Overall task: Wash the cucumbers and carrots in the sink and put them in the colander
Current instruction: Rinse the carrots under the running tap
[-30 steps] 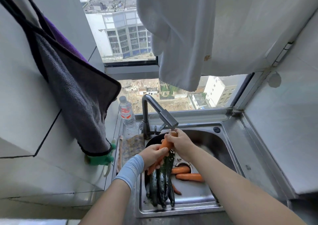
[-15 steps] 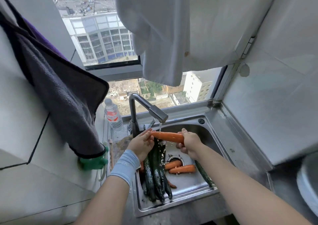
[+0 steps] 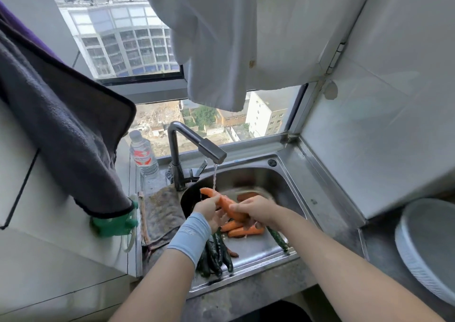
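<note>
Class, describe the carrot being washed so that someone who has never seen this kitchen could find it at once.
Find the steel sink under the window, then its running tap. Under its stream, the left hand and right hand hold one carrot. Unlike the other carrots lying on the sink floor, it is lifted and tilted.

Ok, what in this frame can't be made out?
Head view throughout:
- White round thing at right: cut off by the frame edge; cannot tell whether it is the colander.
- Cucumbers: partly under the wristband, so they cannot be counted.
- Sink drain: hidden beneath the left hand, the right hand and the carrot they hold.
- Bottle label: too small to read.
</note>
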{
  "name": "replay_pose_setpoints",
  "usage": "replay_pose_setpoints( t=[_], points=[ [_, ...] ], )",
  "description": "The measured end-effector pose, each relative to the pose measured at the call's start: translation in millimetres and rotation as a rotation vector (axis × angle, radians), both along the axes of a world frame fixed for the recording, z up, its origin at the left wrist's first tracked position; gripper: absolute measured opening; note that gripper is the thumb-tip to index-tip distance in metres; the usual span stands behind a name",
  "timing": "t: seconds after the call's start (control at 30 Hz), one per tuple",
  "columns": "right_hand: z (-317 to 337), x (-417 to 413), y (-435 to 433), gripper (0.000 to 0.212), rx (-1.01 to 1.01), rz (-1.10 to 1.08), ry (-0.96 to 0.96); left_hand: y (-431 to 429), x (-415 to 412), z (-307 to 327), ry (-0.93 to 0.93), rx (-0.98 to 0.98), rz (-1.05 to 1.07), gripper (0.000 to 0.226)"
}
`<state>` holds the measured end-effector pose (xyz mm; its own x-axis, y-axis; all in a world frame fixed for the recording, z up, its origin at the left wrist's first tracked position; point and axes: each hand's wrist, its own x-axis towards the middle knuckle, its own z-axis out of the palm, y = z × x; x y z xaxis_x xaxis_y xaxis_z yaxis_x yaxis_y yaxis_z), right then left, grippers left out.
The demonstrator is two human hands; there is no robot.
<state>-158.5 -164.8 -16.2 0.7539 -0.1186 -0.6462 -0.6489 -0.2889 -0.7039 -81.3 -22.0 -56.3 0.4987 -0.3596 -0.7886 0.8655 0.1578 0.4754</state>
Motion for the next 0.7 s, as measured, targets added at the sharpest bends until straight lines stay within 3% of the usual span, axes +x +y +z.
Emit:
replay_pose_setpoints(
  t=[0.07,0.17,0.3,0.37,0.5,0.6,0.7],
  points=[
    [-7,0,-2,0.030,-0.052,0.146,0.080,-8,-10,-1,-0.054,0.042,-0.058,0.020],
    [-26,1,-8,0.035,-0.012,0.141,0.187,-21,-27,-12,-0.215,0.202,-0.240,0.017],
    [-53,-4,-31,0.031,-0.063,0.103,0.296,-40,-42,-30,-0.136,0.283,-0.406,0.024],
    [-69,-5,-48,0.027,-0.201,0.136,0.289,-54,-44,-40,-0.133,0.331,-0.495,0.024],
    [-87,-2,-80,0.018,-0.607,0.517,0.232,-84,-44,-46,-0.284,0.568,-0.684,0.029],
    [-102,7,-92,0.009,-0.782,0.881,0.149,-99,-42,-60,-0.350,0.748,-0.747,0.031],
    [-134,18,-93,0.028,-0.855,1.133,0.025,-110,-44,-78,-0.343,0.822,-0.815,0.032]
  ],
)
